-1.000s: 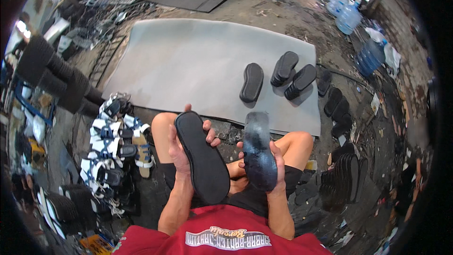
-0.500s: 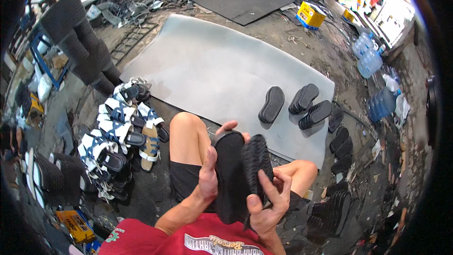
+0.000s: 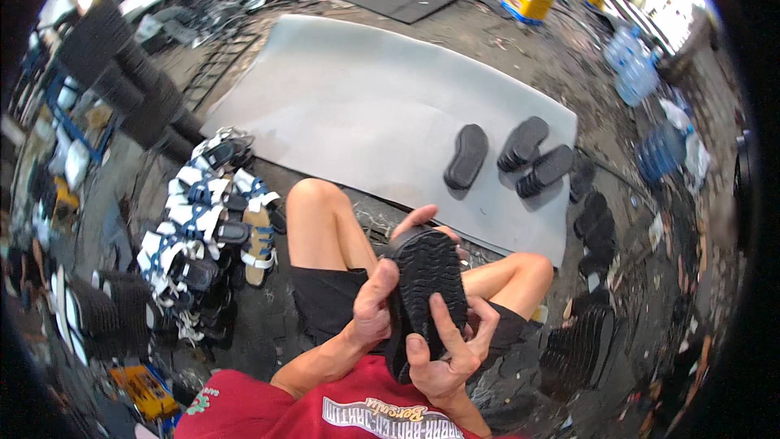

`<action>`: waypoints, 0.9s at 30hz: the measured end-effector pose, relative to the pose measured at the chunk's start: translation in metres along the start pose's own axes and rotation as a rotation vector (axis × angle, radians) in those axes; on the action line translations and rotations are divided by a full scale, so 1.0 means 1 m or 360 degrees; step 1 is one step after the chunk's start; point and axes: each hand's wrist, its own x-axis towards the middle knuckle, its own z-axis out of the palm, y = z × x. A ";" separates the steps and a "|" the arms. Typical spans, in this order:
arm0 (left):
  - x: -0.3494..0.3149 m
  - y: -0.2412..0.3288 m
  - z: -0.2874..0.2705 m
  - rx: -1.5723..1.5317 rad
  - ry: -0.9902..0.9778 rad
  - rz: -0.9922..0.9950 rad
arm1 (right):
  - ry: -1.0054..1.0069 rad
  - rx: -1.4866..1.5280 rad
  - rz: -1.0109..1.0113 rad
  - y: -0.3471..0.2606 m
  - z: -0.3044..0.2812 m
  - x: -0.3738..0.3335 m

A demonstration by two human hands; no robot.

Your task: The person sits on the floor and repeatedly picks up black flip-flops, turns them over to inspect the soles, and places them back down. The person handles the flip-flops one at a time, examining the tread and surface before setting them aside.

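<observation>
Holding a wavy-treaded black sole between left hand and right hand, just short of a smooth grey sheet. Flat room across it, leftward of rounded, stacked soles near its right edge.

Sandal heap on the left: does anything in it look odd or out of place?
One tan-footbed sandal at the heap's right edge stands out: the other footbeds that show look dark. The white-and-navy sandal heap is also untidy, straps jutting out; no damage is clear.
</observation>
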 end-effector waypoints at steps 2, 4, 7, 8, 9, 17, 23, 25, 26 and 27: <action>-0.001 0.001 -0.006 -0.0029 -0.0044 -0.0026 | -0.0043 -0.0008 0.0019 -0.002 -0.002 0.001; -0.003 0.004 -0.006 -0.0024 -0.0029 0.0002 | -0.0079 0.0002 0.0008 -0.002 0.000 0.002; -0.004 0.004 -0.010 -0.0016 -0.0028 0.0016 | -0.0113 0.0038 0.0026 -0.001 0.002 0.004; -0.006 0.004 -0.011 -0.0009 -0.0020 0.0010 | -0.0123 0.0047 0.0027 -0.001 0.002 0.003; -0.005 0.004 -0.011 0.0004 -0.0031 0.0016 | -0.0122 0.0059 0.0006 0.001 0.003 0.005; -0.001 0.001 -0.006 0.0097 0.0011 0.0034 | -0.0033 -0.0002 -0.0056 0.001 0.003 0.006; -0.004 0.006 -0.005 0.0178 0.0048 0.0013 | -0.0007 -0.0003 -0.0073 0.001 0.006 0.001; -0.003 0.007 -0.006 0.0178 -0.0008 0.0007 | 0.0001 0.0042 -0.0065 0.000 0.006 0.003; -0.002 0.007 -0.007 0.0178 -0.0039 -0.0002 | 0.0011 0.0063 -0.0058 -0.001 0.007 0.005; -0.002 0.006 -0.008 0.0212 -0.0019 0.0000 | 0.0000 0.0066 -0.0061 -0.001 0.006 0.005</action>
